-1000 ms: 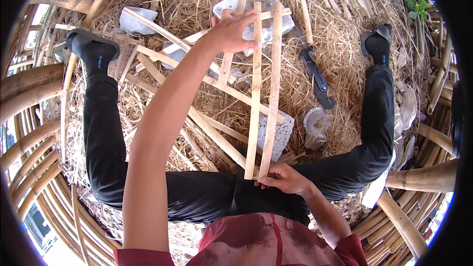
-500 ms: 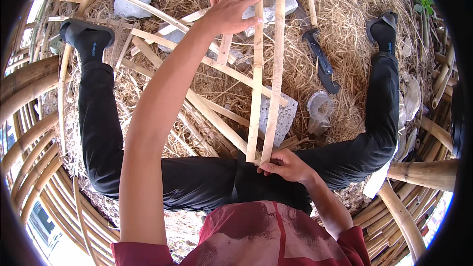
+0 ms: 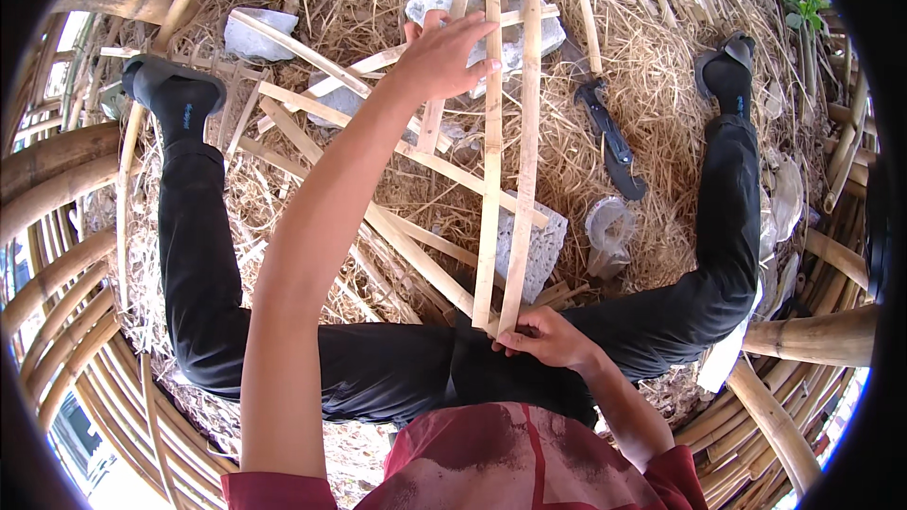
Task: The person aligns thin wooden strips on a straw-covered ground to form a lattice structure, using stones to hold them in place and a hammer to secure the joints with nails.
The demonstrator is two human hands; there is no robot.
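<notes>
Two long pale bamboo strips lie side by side in front of me, the left strip (image 3: pixel 491 161) and the right strip (image 3: pixel 525 161). At the far end, my left hand (image 3: pixel 449 55) has its fingers spread, with fingertips and thumb against the edge of the left strip. Close to my lap, my right hand (image 3: pixel 548 338) pinches the near end of the right strip between thumb and fingers. The left strip's near end sits just beside that grip. Another strip (image 3: pixel 444 167) crosses slantwise beneath both.
A dark folding-type tool (image 3: pixel 609 137) rests on the straw to the right, above a clear plastic cup (image 3: pixel 609 227). Pale stones, including a pitted block (image 3: pixel 540 250) and a far slab (image 3: pixel 529 38), lie under and around the strips. Bamboo poles (image 3: pixel 812 337) curve along both sides.
The whole scene sits slightly lower in the view. Both hands keep nearly the same positions on the strips.
</notes>
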